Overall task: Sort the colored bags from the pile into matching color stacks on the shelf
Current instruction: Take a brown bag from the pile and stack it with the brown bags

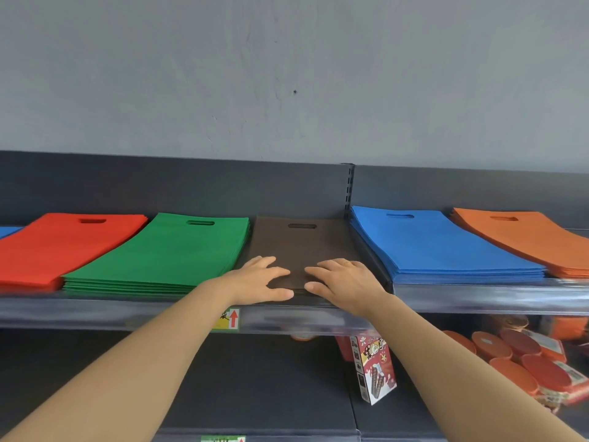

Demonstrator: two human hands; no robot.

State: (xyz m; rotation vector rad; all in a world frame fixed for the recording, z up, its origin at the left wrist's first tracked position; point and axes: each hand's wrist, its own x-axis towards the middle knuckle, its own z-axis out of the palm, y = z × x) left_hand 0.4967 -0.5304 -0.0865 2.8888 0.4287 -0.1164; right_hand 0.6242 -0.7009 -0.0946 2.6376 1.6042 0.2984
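Flat stacks of fabric bags lie side by side on the dark shelf (478, 296): red (60, 247), green (165, 250), brown (302, 244), blue (436, 244) and orange (529, 237). A sliver of another blue bag (8, 231) shows at the far left. My left hand (258, 277) and my right hand (341, 279) rest flat, fingers spread, on the near end of the brown stack, with the thumbs at its front edge. The pile of unsorted bags is out of view.
A grey wall rises behind the shelf, and a slotted upright (350, 189) divides its back panel. Below, a lower shelf holds a red snack box (374, 366) and several round orange-lidded tins (522, 362). A price tag with a red arrow (231, 319) sits on the shelf's front strip.
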